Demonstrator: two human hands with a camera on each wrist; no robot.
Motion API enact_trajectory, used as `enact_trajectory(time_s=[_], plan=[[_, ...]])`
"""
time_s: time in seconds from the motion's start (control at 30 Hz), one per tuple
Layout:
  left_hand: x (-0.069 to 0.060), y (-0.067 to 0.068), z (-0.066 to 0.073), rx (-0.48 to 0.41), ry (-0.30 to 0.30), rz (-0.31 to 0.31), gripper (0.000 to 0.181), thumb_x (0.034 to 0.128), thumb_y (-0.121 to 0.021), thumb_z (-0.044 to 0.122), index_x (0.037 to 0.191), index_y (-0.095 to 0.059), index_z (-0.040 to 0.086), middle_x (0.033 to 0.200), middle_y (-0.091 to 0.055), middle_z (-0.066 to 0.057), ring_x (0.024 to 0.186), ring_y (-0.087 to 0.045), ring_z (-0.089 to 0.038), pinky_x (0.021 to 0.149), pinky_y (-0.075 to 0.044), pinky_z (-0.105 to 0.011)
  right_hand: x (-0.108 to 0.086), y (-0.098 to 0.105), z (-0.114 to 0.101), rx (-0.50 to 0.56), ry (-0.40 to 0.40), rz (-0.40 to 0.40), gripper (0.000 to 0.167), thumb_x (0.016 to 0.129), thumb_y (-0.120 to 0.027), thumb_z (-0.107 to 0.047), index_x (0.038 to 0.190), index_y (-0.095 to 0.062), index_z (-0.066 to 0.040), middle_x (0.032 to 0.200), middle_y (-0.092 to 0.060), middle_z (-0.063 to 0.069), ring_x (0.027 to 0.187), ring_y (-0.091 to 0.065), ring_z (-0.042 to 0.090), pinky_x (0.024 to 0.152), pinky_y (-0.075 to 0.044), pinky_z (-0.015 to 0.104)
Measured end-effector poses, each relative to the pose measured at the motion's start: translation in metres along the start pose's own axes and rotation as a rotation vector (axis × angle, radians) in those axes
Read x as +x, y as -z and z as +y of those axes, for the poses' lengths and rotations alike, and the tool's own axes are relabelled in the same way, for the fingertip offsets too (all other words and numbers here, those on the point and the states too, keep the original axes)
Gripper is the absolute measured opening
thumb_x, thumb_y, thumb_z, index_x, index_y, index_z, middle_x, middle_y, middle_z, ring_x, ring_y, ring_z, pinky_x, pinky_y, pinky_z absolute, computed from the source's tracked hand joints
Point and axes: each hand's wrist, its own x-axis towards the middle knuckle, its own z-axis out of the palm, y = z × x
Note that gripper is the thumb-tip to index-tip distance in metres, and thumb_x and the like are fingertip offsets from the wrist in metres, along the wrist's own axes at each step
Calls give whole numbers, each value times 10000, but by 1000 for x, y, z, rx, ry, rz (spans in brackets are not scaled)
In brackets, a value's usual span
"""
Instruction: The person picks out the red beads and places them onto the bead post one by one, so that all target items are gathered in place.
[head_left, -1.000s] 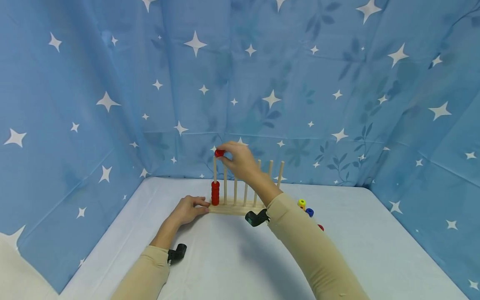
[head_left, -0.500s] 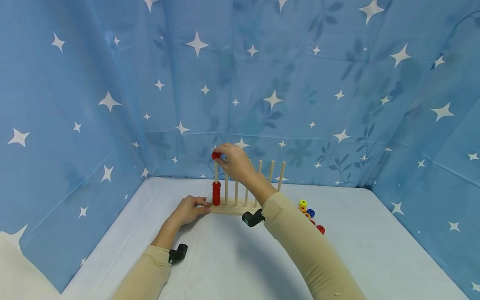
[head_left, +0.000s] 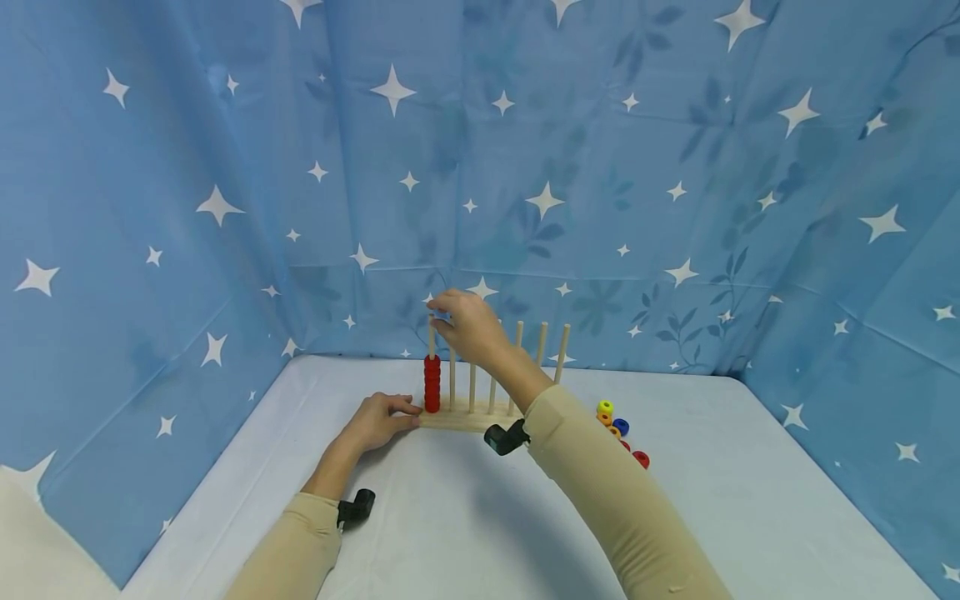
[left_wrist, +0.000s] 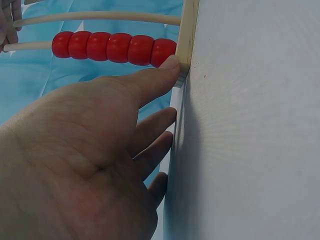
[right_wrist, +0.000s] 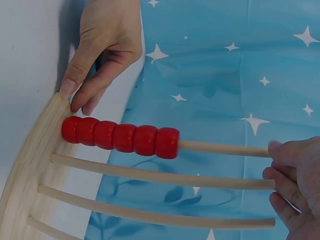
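A wooden peg rack (head_left: 465, 418) stands on the table with several upright pegs. Several red beads (head_left: 432, 383) are stacked on its leftmost peg, and the peg's upper part is bare. My left hand (head_left: 378, 421) grips the left end of the rack's base, thumb and forefinger at the corner in the right wrist view. At the top of the beaded peg is my right hand (head_left: 471, 329), its fingertips around the tip with no bead between them. In the left wrist view, the bead stack (left_wrist: 115, 47) reaches down to the base beside my thumb.
Loose beads lie on the white table right of the rack: a yellow bead (head_left: 605, 407), a blue bead (head_left: 621, 426), orange ones and red ones (head_left: 641, 459). My right forearm passes in front of the rack's right end. A blue starry curtain (head_left: 480, 167) surrounds the table.
The red bead that my right hand held at the peg's top has dropped down the peg onto the stack. The right hand stays at the tip without it; the left hand has not moved.
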Motion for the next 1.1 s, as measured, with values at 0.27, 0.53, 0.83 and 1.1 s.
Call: enact_trajectory(time_s=[0.27,0.53,0.83,1.1], plan=[[0,-1,-1,9,-5,0,201,934,-788,197,1117,-832,128,1413,-654,-188,1402,-528,-447,1177,-386,-614,-7,10,-2,61,92,111,268,993,-710,-93,1252,-736,-33,1266,-726,112,1146,-711,269,952,-593,378],[-1,-1,-1,9,12,-1,205,936,-788,207,1123,-832,136,1425,-648,-180,1422,-505,-446,1183,-373,-622,-17,24,0,93,145,227,270,972,-740,-96,1237,-742,-43,1238,-730,91,1170,-695,247,1001,-573,366],[-1,-1,0,21,16,6,203,938,-785,196,1125,-831,130,1422,-648,-186,1421,-508,-444,1185,-366,-628,-37,32,7,141,158,292,290,968,-746,-105,1252,-736,-42,1245,-724,105,1206,-680,262,1014,-570,402],[0,-1,1,15,17,7,188,934,-789,191,1109,-836,140,1422,-650,-180,1414,-520,-434,1186,-377,-609,-64,32,16,168,122,331,304,961,-758,-115,1253,-733,-35,1257,-710,116,1199,-674,282,997,-574,436]])
